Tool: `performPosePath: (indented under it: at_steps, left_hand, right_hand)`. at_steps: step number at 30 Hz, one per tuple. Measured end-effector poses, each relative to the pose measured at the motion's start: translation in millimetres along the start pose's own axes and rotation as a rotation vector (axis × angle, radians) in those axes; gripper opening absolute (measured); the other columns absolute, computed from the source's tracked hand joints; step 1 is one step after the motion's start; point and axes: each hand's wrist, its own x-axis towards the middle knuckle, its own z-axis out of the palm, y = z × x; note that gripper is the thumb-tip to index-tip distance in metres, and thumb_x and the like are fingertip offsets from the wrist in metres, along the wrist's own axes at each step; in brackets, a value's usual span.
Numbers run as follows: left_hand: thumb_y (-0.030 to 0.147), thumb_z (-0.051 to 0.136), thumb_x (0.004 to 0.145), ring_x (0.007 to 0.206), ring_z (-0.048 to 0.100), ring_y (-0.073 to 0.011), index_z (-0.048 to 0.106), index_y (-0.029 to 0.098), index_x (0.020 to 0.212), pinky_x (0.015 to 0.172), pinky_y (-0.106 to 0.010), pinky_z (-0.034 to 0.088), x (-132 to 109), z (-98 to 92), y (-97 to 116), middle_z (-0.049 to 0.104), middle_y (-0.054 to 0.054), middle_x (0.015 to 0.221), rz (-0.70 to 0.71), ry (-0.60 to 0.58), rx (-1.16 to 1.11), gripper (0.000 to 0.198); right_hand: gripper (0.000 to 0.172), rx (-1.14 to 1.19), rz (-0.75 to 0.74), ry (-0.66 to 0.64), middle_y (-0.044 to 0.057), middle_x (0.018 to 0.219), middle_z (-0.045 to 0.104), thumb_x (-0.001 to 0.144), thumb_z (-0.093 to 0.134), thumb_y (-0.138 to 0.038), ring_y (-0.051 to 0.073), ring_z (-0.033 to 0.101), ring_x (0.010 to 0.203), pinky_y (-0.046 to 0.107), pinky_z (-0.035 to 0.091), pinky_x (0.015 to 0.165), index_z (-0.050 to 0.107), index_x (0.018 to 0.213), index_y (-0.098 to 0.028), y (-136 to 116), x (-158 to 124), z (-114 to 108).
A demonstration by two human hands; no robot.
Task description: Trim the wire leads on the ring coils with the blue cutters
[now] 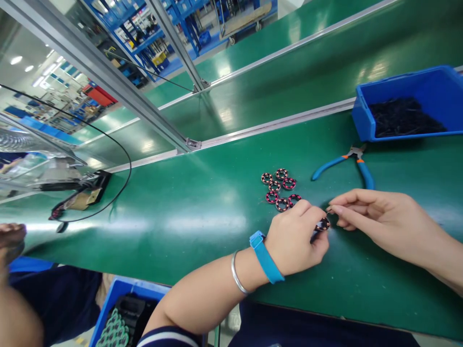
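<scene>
My left hand (294,238), with a blue wrist strap and a silver bangle, grips a small dark ring-shaped coil (322,224) between thumb and fingers. Just right of it, my right hand (376,219) pinches a thin wire end at the coil, thumb against forefinger. Several similar copper-and-black rings (282,173) lie in a cluster on the green table (202,193), just beyond my left hand. Blue-handled cutters (356,153) lie with handles spread, beyond my right hand.
A blue bin (408,137) of dark pieces stands at the back right. Metal posts (144,101) rise from the table's rear rail. A black cable and device (90,193) sit left. Another person's hand (12,236) is at the left edge. Below is another blue bin (112,294).
</scene>
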Motion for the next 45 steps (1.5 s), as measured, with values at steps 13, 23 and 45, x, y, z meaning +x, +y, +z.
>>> performPosePath:
  at_steps: [13, 23, 45]
  left_hand:
    - [0.025, 0.062, 0.102, 0.083, 0.074, -0.019, 0.067, 0.021, 0.11, 0.077, -0.033, 0.07, -1.3, 1.7, -1.8, 0.07, -0.006, 0.105, 0.034, 0.04, 0.014, 0.011]
    - [0.025, 0.064, 0.101, 0.082, 0.074, -0.0191, 0.067, 0.022, 0.109, 0.077, -0.034, 0.069, -1.8, 0.6, -2.9, 0.071, -0.005, 0.104, 0.033, 0.054, 0.014, 0.009]
    - [0.025, 0.069, 0.1, 0.083, 0.073, -0.0191, 0.068, 0.024, 0.113, 0.08, -0.034, 0.07, -1.1, -1.6, -1.1, 0.072, -0.004, 0.103, 0.009, 0.048, 0.019, 0.013]
  right_hand:
    - [0.085, -0.012, 0.003, -0.046, 0.009, 0.078, 0.082, 0.068, 0.085, -0.106, 0.022, 0.078, 0.063, 0.035, 0.071, 0.062, 0.087, 0.088, -0.024, 0.4, -1.9, 0.7]
    - [0.087, -0.007, -0.008, -0.042, 0.006, 0.065, 0.076, 0.064, 0.084, -0.109, 0.02, 0.073, 0.058, 0.032, 0.067, 0.057, 0.084, 0.083, -0.024, -8.0, -0.8, 3.0]
    - [0.09, -0.081, -0.05, -0.135, 0.005, 0.063, 0.072, 0.076, 0.071, -0.112, 0.02, 0.069, 0.057, 0.033, 0.061, 0.056, 0.081, 0.084, -0.023, -7.9, -0.3, 1.9]
